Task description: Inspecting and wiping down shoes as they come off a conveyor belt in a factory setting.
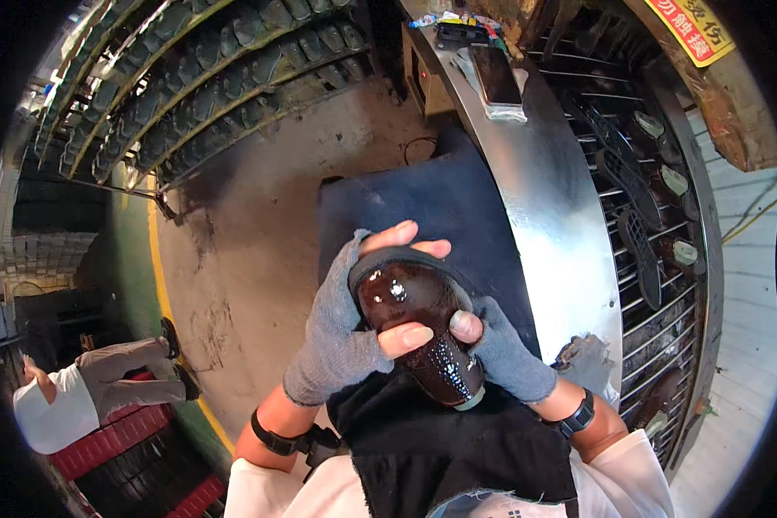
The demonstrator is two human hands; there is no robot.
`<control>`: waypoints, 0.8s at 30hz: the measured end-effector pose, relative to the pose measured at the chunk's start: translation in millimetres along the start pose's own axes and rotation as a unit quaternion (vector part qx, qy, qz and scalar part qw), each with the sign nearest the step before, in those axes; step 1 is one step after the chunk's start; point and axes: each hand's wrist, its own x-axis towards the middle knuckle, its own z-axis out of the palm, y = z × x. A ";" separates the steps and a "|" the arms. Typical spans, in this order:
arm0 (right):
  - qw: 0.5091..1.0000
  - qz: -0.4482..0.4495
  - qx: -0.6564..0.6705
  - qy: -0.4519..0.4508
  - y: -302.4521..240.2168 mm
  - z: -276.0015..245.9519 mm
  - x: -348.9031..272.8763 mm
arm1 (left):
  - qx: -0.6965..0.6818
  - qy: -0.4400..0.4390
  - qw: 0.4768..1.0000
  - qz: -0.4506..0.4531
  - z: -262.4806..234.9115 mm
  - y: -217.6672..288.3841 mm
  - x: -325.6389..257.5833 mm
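Note:
Between my two hands is a glossy dark brown shoe (419, 315), toe pointing away from me, with a black sole edge (406, 255) curving round the toe. At its heel end shows a small pale green piece (471, 401). My left hand (341, 324), in a grey fingerless glove, wraps the left side, thumb lying across the upper and fingertips over the toe. On the right side my right hand (505, 350), gloved the same way, grips with its thumb pressed on the upper; its other fingers are hidden beneath. A black apron (457, 449) lies below the shoe.
On my right runs a metal counter (570, 224) with a dark phone-like slab (496, 73) and grey cloth (589, 363). Beyond it, a barred rack (634, 341) carries black soles (641, 259) and brown shoes (669, 183). Shoe-filled shelves (233, 82) stand far left; a person (78, 388) sits lower left.

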 end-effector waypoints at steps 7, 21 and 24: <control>0.979 -0.141 -0.124 -0.082 -18.2 -27.0 13.2 | -0.073 0.058 0.984 0.152 -5.3 1.2 0.5; 0.940 -0.127 -0.309 0.074 -113.2 -108.1 2.0 | 0.002 -0.030 0.999 0.008 13.5 -39.7 36.8; 0.859 -0.128 -0.493 -0.054 -104.0 -92.7 28.5 | 0.015 0.029 0.998 -0.056 14.4 -68.5 58.2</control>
